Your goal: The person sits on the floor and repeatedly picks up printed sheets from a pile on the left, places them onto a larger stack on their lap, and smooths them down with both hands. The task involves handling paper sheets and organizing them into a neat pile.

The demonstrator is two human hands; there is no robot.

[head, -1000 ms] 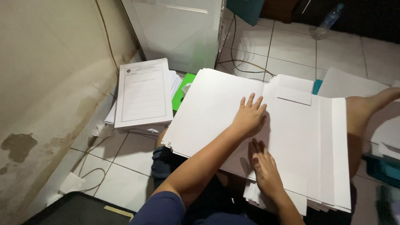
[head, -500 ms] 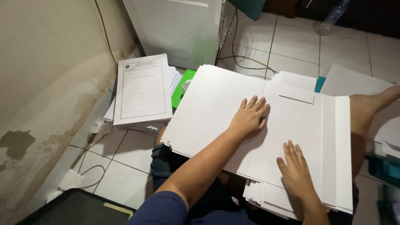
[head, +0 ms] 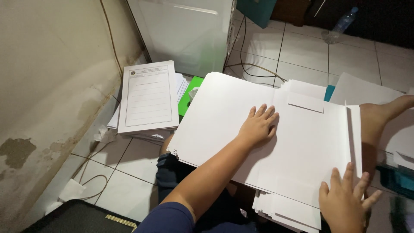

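A stack of large white folded sheets (head: 224, 112) lies across my lap. My left hand (head: 258, 125) rests flat on the middle of the top sheet, fingers spread and pointing away from me. My right hand (head: 345, 200) lies open on the near right corner of the stack, fingers apart, touching the sheet's edge. Neither hand grips anything. More white sheets (head: 284, 211) stick out underneath at the near edge.
A pile of printed forms (head: 148, 99) sits on the tiled floor at the left, by a stained wall (head: 47, 86). A green object (head: 189, 92) peeks out behind it. A white cabinet (head: 189, 30), cables and a plastic bottle (head: 340, 26) stand beyond. My bare leg (head: 381, 116) lies at right.
My right hand has slid from the middle near edge of the stack out to its near right corner. My left hand has stayed flat on the top sheet.
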